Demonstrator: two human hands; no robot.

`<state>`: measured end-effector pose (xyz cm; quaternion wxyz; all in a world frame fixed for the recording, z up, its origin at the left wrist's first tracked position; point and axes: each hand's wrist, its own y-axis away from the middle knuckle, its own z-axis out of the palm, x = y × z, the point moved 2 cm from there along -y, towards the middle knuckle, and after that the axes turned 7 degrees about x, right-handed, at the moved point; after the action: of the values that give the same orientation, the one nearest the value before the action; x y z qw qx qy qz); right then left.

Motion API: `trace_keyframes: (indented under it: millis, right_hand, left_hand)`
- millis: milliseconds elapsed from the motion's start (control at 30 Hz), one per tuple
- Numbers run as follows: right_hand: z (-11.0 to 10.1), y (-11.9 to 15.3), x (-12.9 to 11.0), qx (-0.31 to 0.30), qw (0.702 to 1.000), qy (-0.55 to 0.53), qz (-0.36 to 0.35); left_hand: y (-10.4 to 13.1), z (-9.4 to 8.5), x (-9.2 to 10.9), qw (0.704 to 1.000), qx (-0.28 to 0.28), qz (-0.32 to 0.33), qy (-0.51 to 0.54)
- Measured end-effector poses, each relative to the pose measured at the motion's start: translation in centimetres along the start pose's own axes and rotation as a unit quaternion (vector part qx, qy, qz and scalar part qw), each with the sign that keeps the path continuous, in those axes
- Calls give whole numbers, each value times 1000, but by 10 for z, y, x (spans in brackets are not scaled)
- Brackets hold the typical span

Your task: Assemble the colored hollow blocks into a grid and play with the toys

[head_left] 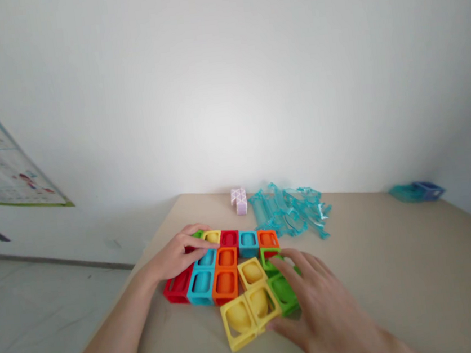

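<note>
Several hollow toy cubes in red, light blue, orange, yellow and green lie joined in rows on the table, each with a rounded piece inside. My left hand (185, 252) curls over the left side of the group, its fingers around the cubes there, covering part of a red cube (178, 287) and a green one. With thumb and fingers apart around them, my right hand (313, 301) grips a cluster of yellow cubes (262, 302) and a green cube (282, 291). That cluster sits at an angle beside an orange cube (225, 285). My right fingertips partly hide the green cubes.
Clear teal plastic track-like pieces (290, 210) lie heaped behind the cubes. A small lilac-and-white patterned block (239, 201) stands near the wall. At the far right sits a blurred blue and teal object (418, 192). The tabletop (379, 245) meets a white wall with a poster (3, 155).
</note>
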<state>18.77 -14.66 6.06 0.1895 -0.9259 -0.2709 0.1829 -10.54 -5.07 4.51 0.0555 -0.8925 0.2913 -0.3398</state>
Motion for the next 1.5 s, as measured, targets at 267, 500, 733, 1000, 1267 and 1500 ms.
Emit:
trace_keyframes:
  millis: [267, 500, 733, 1000, 1267, 1500]
  right_hand:
    - [9, 2, -2, -25, 999, -21, -32]
    - [7, 3, -8, -34, 997, 8, -68]
    - [11, -12, -16, -80, 995, 25, -50]
    - [15, -17, -14, -86, 994, 15, -66]
    - [6, -14, -17, -77, 992, -43, -91]
    - [12, -34, -59, -168, 945, -103, -261]
  left_hand:
    - [0, -1, 3, 1000, -4, 0, 7]
    - [0, -2, 5, 1000, -1, 9, 6]
    - [-1, -1, 6, 1000, -8, 24, 10]
    - [0, -2, 8, 1000, -12, 24, 15]
    - [0, -1, 5, 1000, 5, 26, 7]
    - [-2, -2, 6, 1000, -1, 22, 22]
